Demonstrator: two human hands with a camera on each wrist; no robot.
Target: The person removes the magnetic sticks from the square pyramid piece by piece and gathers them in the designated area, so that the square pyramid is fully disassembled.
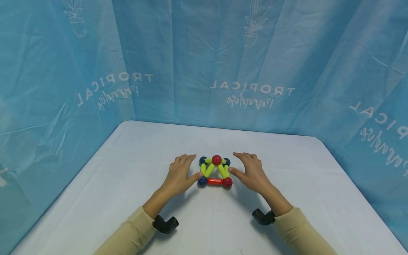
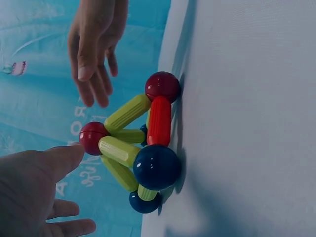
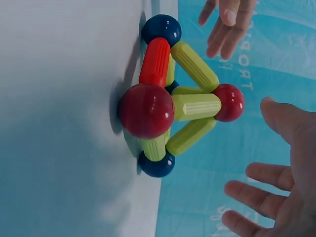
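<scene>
Two released hands, my left hand (image 1: 182,174) and my right hand (image 1: 251,173), flank the ball-and-rod pyramid (image 1: 209,170) on the white table (image 1: 134,177); its red top ball (image 1: 216,160) partly hides the rear yellow rod (image 1: 208,160), and blue curtains (image 1: 191,53) hang beyond.

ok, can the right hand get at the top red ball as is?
Likely yes: the right hand is open near the top red ball, with nothing visible between them in its wrist view.

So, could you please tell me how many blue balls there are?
3: in the head view, a front-left ball, a back-left ball and a back-right ball.
</scene>
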